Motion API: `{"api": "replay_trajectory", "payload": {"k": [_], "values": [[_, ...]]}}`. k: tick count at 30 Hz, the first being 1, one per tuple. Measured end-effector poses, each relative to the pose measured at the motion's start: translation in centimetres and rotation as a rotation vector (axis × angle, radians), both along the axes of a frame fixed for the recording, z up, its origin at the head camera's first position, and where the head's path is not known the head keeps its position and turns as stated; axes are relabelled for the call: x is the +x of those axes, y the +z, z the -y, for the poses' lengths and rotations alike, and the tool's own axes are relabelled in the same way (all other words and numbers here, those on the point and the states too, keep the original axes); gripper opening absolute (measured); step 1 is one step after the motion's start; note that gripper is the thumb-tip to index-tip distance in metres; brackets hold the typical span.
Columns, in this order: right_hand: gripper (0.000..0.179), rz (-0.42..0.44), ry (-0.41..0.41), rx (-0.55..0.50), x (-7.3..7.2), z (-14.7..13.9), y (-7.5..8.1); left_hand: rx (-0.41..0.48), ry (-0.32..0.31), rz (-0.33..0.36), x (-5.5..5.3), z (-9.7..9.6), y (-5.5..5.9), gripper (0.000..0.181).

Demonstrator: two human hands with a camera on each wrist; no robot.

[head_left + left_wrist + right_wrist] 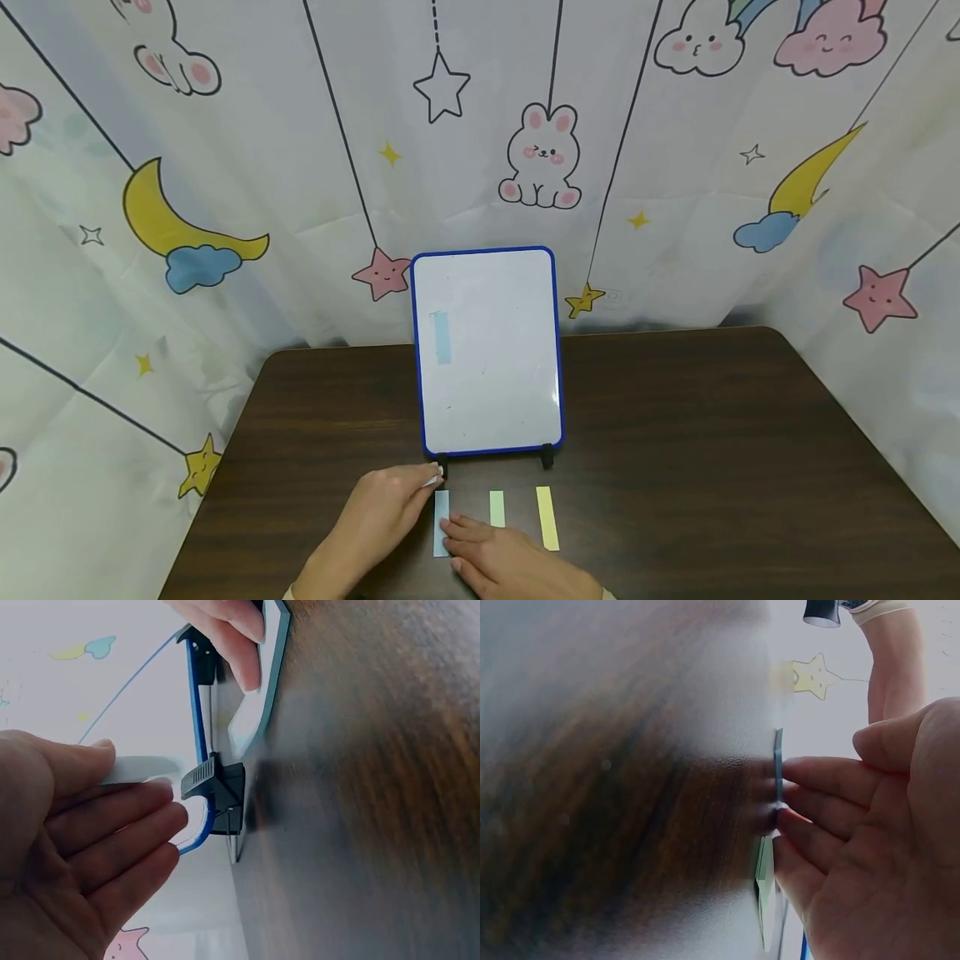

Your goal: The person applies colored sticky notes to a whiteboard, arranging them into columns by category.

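A pale paper strip (142, 769) is pinched between the thumb and fingers of my left hand (386, 508), just below the whiteboard's (487, 350) left clip. My right hand (502, 558) reaches across with extended fingers, its fingertips pressing on the blue sticky note pad (441, 533) that lies on the table. In the right wrist view those fingertips meet the edge of the thin blue pad (778, 765). The green sticky note pad (497, 507) lies to its right, partly hidden by my right hand. One light blue strip (442, 337) is on the whiteboard's upper left.
A yellow sticky note pad (547, 518) lies right of the green one. Black clips (547, 456) hold the blue-framed whiteboard upright on the dark wooden table (675, 467). Behind the table hangs a white curtain (465, 183) printed with rabbits, stars and moons.
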State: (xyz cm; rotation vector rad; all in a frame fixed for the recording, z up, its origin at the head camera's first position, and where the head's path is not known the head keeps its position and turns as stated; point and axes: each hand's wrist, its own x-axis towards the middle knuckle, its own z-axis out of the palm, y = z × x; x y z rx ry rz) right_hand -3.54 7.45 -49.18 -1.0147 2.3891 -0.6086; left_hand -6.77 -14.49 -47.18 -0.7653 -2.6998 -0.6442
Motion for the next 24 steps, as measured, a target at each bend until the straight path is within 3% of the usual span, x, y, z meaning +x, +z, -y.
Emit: {"api": "replay_trajectory", "payload": {"k": [9, 16, 24], "values": [[0.051, -0.001, 0.021, 0.032, 0.0, 0.0, 0.0, 0.063, 0.019, -0.061, -0.4, -0.2, 0.4, 0.025], [0.051, -0.012, 0.007, 0.011, 0.1, 0.1, 0.1, 0.108, -0.01, -0.227, -1.5, -0.5, 0.4, 0.029], [0.052, 0.017, 0.021, -0.009, -0.2, -0.1, -0.2, 0.033, -0.012, -0.382, -3.2, -0.9, 0.9, 0.041]]}}
